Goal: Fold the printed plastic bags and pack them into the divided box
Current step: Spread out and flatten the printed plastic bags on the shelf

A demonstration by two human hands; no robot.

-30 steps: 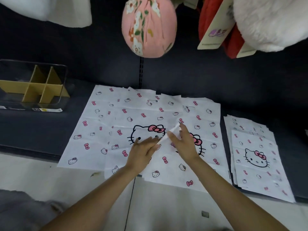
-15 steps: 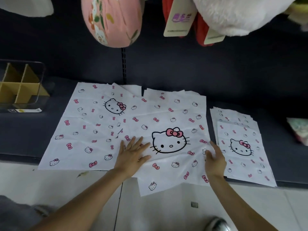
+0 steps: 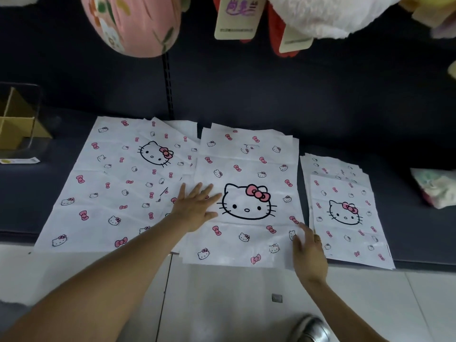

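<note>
white cat-and-pink-bow printed bags (image 3: 246, 169), dark shelf (image 3: 246, 99)

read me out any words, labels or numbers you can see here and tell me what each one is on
Hang tag: large purple characters, too stylised and blurred to quote; the small line under them is too small to read.
Second hang tag: a blurred line of print, unreadable.
White label by the divided box: too small to read.
Printed plastic bags: cat faces and bows only, no words.

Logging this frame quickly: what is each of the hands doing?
Left hand: open, flat on the middle bag.
Right hand: open, fingers at that bag's right edge.
</note>
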